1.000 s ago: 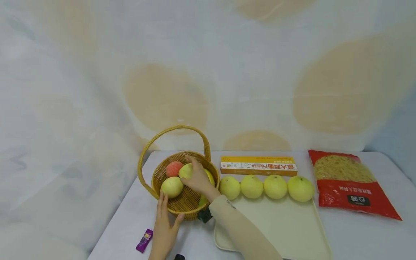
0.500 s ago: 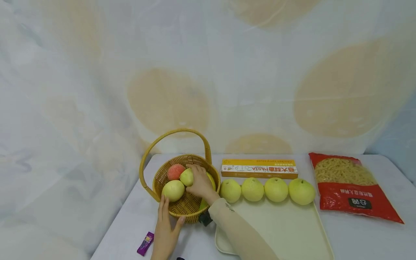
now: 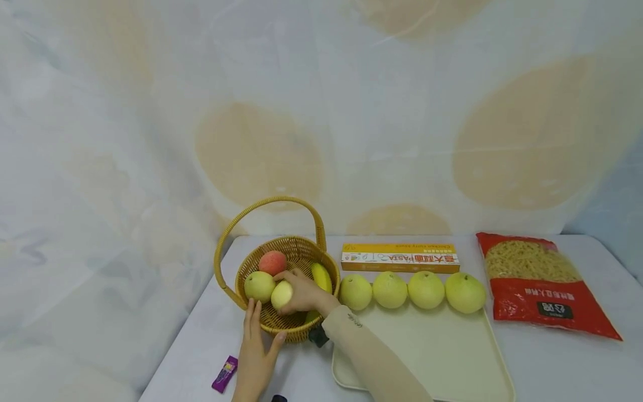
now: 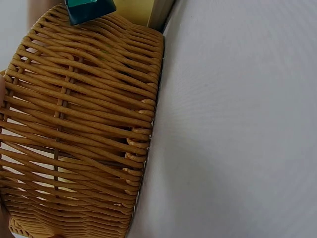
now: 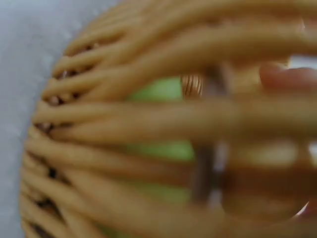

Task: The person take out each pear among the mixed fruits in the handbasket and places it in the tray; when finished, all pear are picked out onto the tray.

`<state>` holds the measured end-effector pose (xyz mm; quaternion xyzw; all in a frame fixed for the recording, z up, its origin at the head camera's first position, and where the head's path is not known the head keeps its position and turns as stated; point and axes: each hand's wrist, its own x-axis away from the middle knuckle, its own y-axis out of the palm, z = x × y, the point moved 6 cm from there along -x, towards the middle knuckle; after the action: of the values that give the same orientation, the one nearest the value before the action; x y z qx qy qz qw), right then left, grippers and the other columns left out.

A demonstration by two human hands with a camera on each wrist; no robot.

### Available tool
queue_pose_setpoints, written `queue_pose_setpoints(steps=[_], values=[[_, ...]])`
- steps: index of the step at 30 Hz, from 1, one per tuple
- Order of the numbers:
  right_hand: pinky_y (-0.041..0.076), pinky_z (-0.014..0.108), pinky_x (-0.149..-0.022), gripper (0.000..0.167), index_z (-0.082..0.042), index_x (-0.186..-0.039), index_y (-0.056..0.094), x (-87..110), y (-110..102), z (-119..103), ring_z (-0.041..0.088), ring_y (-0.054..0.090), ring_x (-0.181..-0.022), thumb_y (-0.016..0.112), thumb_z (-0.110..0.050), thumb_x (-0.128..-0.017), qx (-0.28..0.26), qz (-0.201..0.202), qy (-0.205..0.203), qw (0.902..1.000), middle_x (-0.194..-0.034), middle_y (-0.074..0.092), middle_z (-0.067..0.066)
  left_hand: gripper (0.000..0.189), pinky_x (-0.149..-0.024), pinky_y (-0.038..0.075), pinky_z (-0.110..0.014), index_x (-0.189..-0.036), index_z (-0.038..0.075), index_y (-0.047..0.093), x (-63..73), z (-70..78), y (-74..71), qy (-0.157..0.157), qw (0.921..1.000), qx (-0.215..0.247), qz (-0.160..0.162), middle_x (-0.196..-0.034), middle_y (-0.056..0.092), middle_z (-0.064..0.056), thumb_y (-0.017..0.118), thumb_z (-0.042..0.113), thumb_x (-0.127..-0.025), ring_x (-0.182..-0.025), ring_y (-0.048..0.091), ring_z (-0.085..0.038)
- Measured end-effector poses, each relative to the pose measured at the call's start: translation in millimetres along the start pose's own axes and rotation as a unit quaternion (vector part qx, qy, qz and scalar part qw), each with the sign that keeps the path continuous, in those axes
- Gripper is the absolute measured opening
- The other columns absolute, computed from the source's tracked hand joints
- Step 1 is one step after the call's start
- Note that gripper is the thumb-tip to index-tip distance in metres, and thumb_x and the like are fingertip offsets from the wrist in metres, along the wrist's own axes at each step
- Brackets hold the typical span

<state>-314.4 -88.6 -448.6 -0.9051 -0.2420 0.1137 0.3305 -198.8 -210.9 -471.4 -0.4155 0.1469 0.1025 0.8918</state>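
In the head view, a wicker basket (image 3: pixel 301 330) with a tall handle stands at the left of the table. My right hand (image 3: pixel 301 293) reaches into it and grips a pale yellow-green round fruit (image 3: pixel 282 295). A similar fruit (image 3: pixel 259 287) sits beside the gripped one on the left, with a red fruit (image 3: pixel 273 262) behind. A banana (image 3: pixel 321 276) lies along the right inner wall. My left hand (image 3: pixel 256 352) rests against the basket's near left side, fingers straight at the rim, thumb spread. The left wrist view shows the basket's woven wall (image 4: pixel 79 114) close up.
Several yellow-green fruits (image 3: pixel 426 289) line the back edge of a cream tray (image 3: pixel 432 352). Behind them lies a pasta box (image 3: pixel 400 258); a red pasta bag (image 3: pixel 547 287) is at right. A purple packet (image 3: pixel 224 374) and a dark green object (image 3: pixel 318 336) lie near the basket.
My right hand has closed round the pale fruit and brought it nearer, toward the basket's middle. The neighbouring fruit has shifted slightly back and left. My left hand has stayed at the basket.
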Motion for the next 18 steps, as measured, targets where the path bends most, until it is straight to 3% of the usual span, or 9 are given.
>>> queue_pose_setpoints(steps=[4,8,12,18], values=[[0.046,0.027,-0.081,0.071,-0.022,-0.133,0.053,0.3,4,-1,0.013,0.051,-0.102,0.085,-0.024,-0.069,0.004,-0.018,-0.009,0.9998,-0.123,0.055,0.003,0.081,-0.107,0.038,-0.061,-0.154,0.006,0.022,0.4,1.4,-1.0,-0.001,1.0000,0.001,0.002,-0.163,0.012,-0.013,0.067,0.030,-0.091,-0.144,0.026,-0.043],[0.046,0.026,-0.079,0.066,-0.019,-0.129,0.055,0.6,2,-4,0.013,0.051,-0.100,0.084,-0.023,-0.069,0.012,0.000,-0.025,0.9996,-0.119,0.055,0.005,0.080,-0.106,0.038,-0.062,-0.153,0.005,0.023,-0.3,3.4,-1.5,0.006,1.0000,0.000,0.008,-0.163,0.014,-0.014,0.068,0.029,-0.091,-0.143,0.027,-0.044],[0.049,0.031,-0.080,0.066,-0.018,-0.128,0.056,1.4,-6,-8,0.018,0.052,-0.100,0.084,-0.023,-0.069,-0.020,0.054,-0.027,0.9980,-0.122,0.049,0.011,0.081,-0.104,0.039,-0.063,-0.153,0.006,0.023,-0.8,3.6,-1.9,0.009,0.9999,-0.005,0.011,-0.162,0.014,-0.015,0.068,0.029,-0.090,-0.142,0.029,-0.045],[0.053,0.042,-0.086,0.065,-0.018,-0.126,0.052,2.4,-17,-10,0.026,0.053,-0.108,0.085,-0.027,-0.071,-0.077,0.136,-0.019,0.9876,-0.129,0.042,0.013,0.082,-0.106,0.038,-0.063,-0.154,0.008,0.022,0.1,1.2,-1.6,-0.001,1.0000,0.003,0.002,-0.163,0.011,-0.012,0.068,0.031,-0.090,-0.144,0.025,-0.045]])
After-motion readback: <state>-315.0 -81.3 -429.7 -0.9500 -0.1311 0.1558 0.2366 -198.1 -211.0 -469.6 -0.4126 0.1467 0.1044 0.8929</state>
